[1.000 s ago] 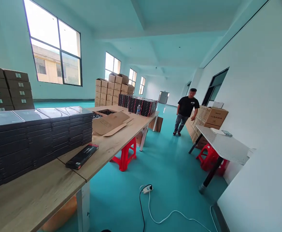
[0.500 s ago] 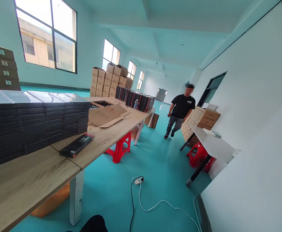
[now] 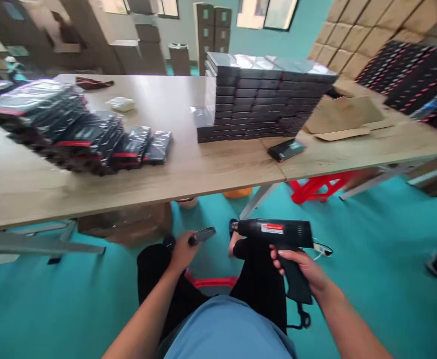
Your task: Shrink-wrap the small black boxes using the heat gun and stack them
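I sit at a long wooden table (image 3: 188, 169), looking down at my lap. My right hand (image 3: 301, 269) grips the handle of a black heat gun (image 3: 278, 234) with a red label, its nozzle pointing left. My left hand (image 3: 183, 249) rests by my knee and holds a small dark flat object (image 3: 202, 235), blurred. Both hands are below the table edge, over my dark trousers.
On the table lie a slumped pile of wrapped black packs (image 3: 84, 134), a tall stack of flat black boxes (image 3: 263, 99), one loose black box (image 3: 288, 148) and flattened cardboard (image 3: 343, 117). Cartons (image 3: 356, 30) stand behind. A red stool (image 3: 316, 187) is under the table.
The view has swung from the room and a walking person down and left to the table and my lap. Both my hands have come into sight, one with the heat gun.
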{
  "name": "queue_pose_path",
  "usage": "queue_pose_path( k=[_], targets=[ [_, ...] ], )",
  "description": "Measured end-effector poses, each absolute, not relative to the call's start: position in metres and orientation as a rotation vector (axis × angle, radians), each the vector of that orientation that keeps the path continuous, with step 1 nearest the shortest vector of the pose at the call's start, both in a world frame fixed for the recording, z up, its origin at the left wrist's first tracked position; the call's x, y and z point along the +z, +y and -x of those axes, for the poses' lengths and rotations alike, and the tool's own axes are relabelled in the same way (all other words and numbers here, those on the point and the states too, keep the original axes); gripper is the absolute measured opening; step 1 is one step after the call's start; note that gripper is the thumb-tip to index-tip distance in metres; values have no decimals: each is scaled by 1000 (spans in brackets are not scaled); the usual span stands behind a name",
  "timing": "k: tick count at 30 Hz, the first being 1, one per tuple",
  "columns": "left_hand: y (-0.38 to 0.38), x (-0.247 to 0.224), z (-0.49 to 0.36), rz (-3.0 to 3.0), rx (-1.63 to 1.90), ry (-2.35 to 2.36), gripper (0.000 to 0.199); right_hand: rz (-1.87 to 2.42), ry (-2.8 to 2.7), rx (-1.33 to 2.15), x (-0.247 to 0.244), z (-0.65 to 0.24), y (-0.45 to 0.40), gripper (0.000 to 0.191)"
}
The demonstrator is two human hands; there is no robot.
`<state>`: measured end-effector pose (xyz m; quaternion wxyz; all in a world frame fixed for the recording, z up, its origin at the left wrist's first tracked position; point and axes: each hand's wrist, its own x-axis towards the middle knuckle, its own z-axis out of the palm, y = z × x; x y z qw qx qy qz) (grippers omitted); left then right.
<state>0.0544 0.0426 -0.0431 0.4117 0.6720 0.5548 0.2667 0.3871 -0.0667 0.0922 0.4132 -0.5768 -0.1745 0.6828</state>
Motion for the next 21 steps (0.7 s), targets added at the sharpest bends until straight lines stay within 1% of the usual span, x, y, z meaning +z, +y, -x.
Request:
queue_pose_path(
  k=[3,8,11,15,21],
  targets=[
    [25,-54,-34,-1661,731,1428,16,1484,-488,1781,106,-394,-71,40],
    [22,-70,-55,-1627,758,1338,19,1548,-716,1837,142,-378,-72,39],
    [19,-74,-51,-1640,738,1330,24,1546,-777,1841,148,-373,-65,40],
    [16,-75,-41,-1629,688,1354,24,1548,-836,1842,151,-373,-58,40],
    [15,-78,-41,-1694,578,1336,22,1513,-909,1904,156,-355,-52,32]
  ],
)
